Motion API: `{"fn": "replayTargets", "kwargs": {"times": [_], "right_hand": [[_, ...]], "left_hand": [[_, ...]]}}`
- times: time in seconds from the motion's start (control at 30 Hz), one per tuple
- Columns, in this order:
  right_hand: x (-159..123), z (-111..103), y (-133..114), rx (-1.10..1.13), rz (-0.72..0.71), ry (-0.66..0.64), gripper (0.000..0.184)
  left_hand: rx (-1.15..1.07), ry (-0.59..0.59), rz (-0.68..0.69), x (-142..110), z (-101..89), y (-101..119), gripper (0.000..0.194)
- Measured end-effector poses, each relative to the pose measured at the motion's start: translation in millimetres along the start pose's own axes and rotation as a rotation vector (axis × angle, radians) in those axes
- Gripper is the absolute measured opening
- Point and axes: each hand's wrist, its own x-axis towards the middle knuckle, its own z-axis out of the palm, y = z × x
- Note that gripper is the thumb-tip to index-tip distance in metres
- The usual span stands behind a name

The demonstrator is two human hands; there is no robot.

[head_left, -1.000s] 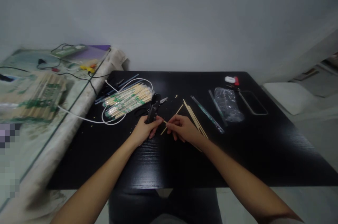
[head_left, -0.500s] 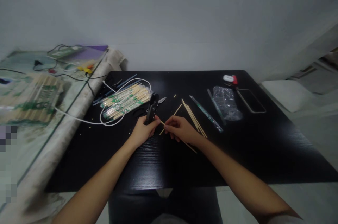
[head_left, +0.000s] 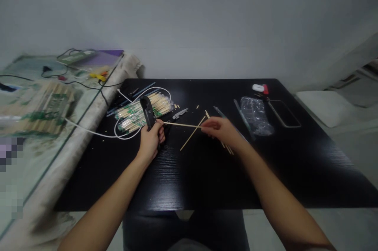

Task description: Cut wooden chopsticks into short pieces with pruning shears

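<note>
My left hand (head_left: 151, 138) is closed around a black hand tool (head_left: 148, 111) held upright; its exact kind is unclear. The same hand's fingertips also pinch the left end of a thin wooden stick (head_left: 183, 125). At the stick's other end, my right hand (head_left: 217, 129) grips it between thumb and fingers, so it spans nearly level between both hands. Below it, another wooden stick (head_left: 190, 136) lies slanted on the black table (head_left: 206, 180). More sticks lie partly hidden under my right hand and forearm. Scissors (head_left: 180, 114) rest beyond my left hand.
Wrapped chopsticks (head_left: 141, 113) with a white cable (head_left: 124, 138) looped over them lie at left. To the right are crumpled clear plastic (head_left: 255, 115), a phone-like frame (head_left: 285, 114) and a small white case (head_left: 258, 87). A glass-topped surface (head_left: 38, 156) adjoins on the left.
My hands have moved apart, the left with the black tool to the left and the right to the right. The stick now stretches between them. The view has shifted slightly.
</note>
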Motion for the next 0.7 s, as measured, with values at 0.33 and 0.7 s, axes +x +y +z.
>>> {"fn": "replayTargets", "kwargs": {"times": [0.33, 0.7], "right_hand": [[2.9, -21.1, 15.1, -0.670, 0.061, 0.361, 0.008], [5.6, -22.6, 19.9, -0.728, 0.170, 0.365, 0.012]], "left_hand": [[-0.004, -0.024, -0.071, 2.5, -0.5, -3.6, 0.019], [-0.014, -0.067, -0.124, 0.7, 1.1, -6.4, 0.019]]}}
